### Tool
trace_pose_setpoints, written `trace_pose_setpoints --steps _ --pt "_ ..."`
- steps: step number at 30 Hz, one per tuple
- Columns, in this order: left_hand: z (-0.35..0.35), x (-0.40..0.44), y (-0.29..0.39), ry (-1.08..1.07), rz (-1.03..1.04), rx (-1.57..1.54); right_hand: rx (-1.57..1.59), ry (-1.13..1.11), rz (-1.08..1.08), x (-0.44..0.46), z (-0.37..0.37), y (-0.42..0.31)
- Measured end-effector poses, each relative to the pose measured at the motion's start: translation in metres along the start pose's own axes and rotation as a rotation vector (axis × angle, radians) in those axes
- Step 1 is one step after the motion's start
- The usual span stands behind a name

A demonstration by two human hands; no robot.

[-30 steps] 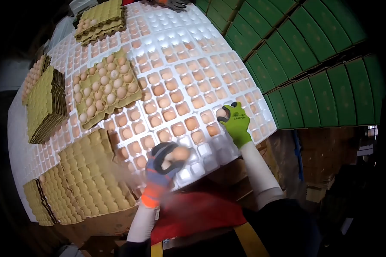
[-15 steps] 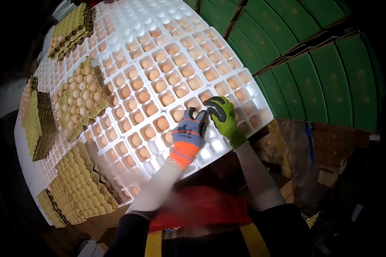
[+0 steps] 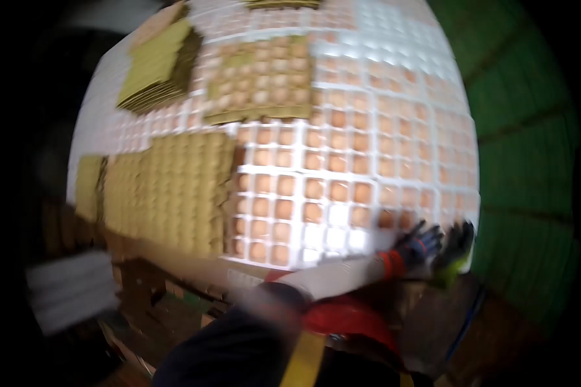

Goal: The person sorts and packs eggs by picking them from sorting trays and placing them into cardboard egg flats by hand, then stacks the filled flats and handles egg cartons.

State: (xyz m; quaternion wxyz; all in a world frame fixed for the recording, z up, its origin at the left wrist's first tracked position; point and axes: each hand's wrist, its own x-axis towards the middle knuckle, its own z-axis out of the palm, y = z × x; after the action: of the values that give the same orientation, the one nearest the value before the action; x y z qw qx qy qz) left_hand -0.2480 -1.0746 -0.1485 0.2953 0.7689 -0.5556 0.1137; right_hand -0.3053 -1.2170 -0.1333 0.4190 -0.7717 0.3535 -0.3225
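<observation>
Brown and pale-shelled eggs (image 3: 260, 208) sit one to a pocket in white plastic pocketed trays (image 3: 299, 193), which spread edge to edge across the middle and right of the frame. By the look of it, the larger part of the pockets is filled; those left showing bare white plastic appear to be a patch at lower centre-right and a band at upper right, though blur hides the exact count.

The left hand (image 3: 419, 246), in a grey glove with an orange cuff, and the right hand (image 3: 455, 246), in a black-and-lime glove, are side by side at the trays' lower right corner. The left's fingers look partly spread; I cannot tell how far the right is open, or whether either has hold of an egg.

A yellowish moulded-pulp tray (image 3: 258, 114) bearing eggs covers some pockets at upper centre. A ridged pulp stack (image 3: 190, 193) at lower left and another stack (image 3: 152, 64) at upper left block more. Green boxes (image 3: 523, 161) line the right edge.
</observation>
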Motion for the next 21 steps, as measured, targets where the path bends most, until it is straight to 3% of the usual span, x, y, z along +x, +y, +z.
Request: trace_pose_setpoints --steps 2,3,4,6,9,10,12,13,14,15,16,17,18,19,21 --pt "-0.014 -0.006 -0.007 -0.279 -0.092 -0.113 0.418 -0.19 0.052 0.006 -0.022 -0.022" --pt "-0.046 -0.009 -0.018 -0.249 -0.112 -0.178 0.613 -0.277 0.107 0.01 -0.031 -0.033" --pt "-0.08 -0.017 -0.028 -0.216 -0.107 -0.251 0.441 0.02 0.24 0.005 -0.016 -0.048" --pt "-0.148 -0.039 -0.051 -0.2 -0.209 -0.376 0.336 -0.077 0.015 -0.019 0.032 -0.098" --pt "-0.241 -0.121 -0.112 0.374 -0.386 -0.319 0.426 -0.561 0.102 -0.074 0.119 -0.182" --pt "-0.318 -0.147 -0.138 0.419 -0.428 -0.118 0.392 -0.739 0.167 -0.099 0.15 -0.218" --pt "-0.41 -0.217 -0.159 0.577 -0.874 0.253 0.535 -1.126 0.253 -0.152 0.2 -0.264" --pt "-0.434 -0.26 -0.177 0.534 -1.06 0.641 0.405 -1.211 -0.016 -0.178 0.227 -0.264" --pt "-0.448 -0.301 -0.187 0.451 -1.312 0.818 0.282 -1.278 -0.295 -0.205 0.255 -0.266" --pt "-0.449 -0.343 -0.201 0.335 -1.491 0.976 0.196 -1.279 -0.236 -0.228 0.269 -0.281" --pt "-0.452 -0.364 -0.207 0.346 -1.496 0.995 0.103 -1.265 -0.173 -0.251 0.278 -0.294" --pt "-0.45 -0.38 -0.21 0.327 -1.57 0.736 0.002 -1.073 -0.417 -0.265 0.278 -0.318" --pt "-0.451 -0.39 -0.211 0.309 -1.623 0.474 -0.064 -0.996 -0.511 -0.271 0.283 -0.314" --pt "-0.453 -0.385 -0.202 0.265 -1.546 0.625 0.004 -1.042 -0.383 -0.273 0.286 -0.314" --pt "-0.454 -0.393 -0.192 0.436 -1.494 0.461 0.083 -1.07 -0.174 -0.278 0.276 -0.317"
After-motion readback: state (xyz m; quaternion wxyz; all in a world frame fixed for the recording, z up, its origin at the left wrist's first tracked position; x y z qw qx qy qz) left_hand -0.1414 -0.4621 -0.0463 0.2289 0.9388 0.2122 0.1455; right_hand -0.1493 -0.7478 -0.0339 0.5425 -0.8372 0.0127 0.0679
